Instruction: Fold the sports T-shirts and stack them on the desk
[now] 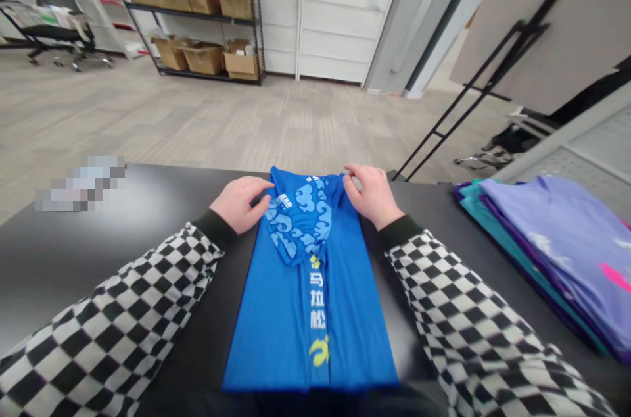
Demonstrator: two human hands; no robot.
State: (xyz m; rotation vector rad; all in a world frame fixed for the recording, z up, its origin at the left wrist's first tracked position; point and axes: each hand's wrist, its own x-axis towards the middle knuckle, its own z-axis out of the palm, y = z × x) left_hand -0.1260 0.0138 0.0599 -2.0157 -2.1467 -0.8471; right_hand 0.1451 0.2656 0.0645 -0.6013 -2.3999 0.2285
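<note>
A blue shirt [305, 312] with white and yellow characters lies folded into a long strip on the black table [98, 252], running away from me. Its cloud-patterned sleeves are folded in over the far end. My left hand [240, 202] rests on the strip's far left edge, fingers curled and pinching the fabric. My right hand [371, 194] sits on the far right corner, fingers bent down onto the cloth. Both arms wear black-and-white checkered sleeves.
A stack of folded shirts [557, 252], purple on top with teal beneath, lies at the table's right. Beyond the table are carpet, a metal shelf with cardboard boxes [202, 9], an office chair [49, 9] at far left and a black frame stand [473, 88].
</note>
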